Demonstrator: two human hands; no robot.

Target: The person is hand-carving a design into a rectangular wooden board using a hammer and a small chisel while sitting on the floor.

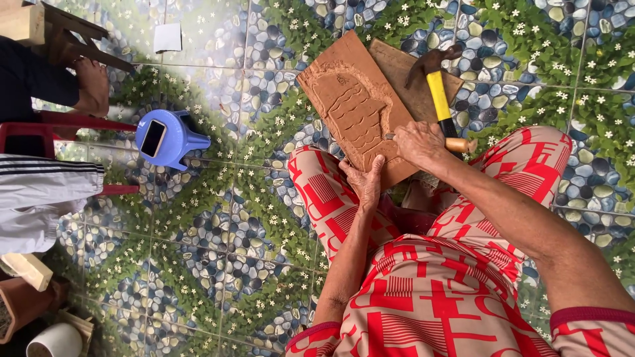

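Nearest me, my left hand (366, 182) presses flat on the stiff, heavy-looking carved board (357, 109) while my right hand (418, 142) pinches a wooden-handled chisel (456, 144).

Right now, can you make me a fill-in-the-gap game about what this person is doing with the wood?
1. The right hand grips a chisel with a pale wooden ____ over the carved board.
2. The left hand presses on the board's ____ edge.
3. The hammer lying beside the board has a ____ handle.
4. A phone lies on a small ____ stool.

Missing words: handle; near; yellow; blue
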